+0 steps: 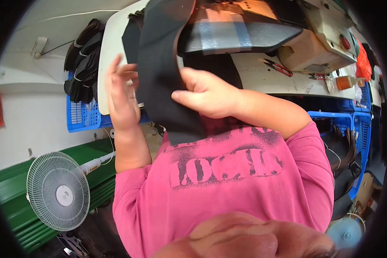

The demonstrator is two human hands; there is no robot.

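Observation:
A long, curved, flat piece of black material [159, 73] hangs in front of me, from above the table edge down to my shirt. My right hand [208, 92] grips its right edge, with the thumb on the facing side and the fingers behind. Left of the piece, my left hand [124, 96] is raised and slightly blurred. Its fingers are spread with nothing in them, and the fingertips come close to the piece's left edge; whether they touch it I cannot tell.
Behind the piece lies a dark machine arm [232, 34] wrapped with tape, on a white table [262, 81]. Red-handled scissors [279, 67] rest beside a beige machine housing [305, 53]. Bundled black pieces [84, 60] sit over a blue basket [82, 115] at left, above a white fan [58, 191].

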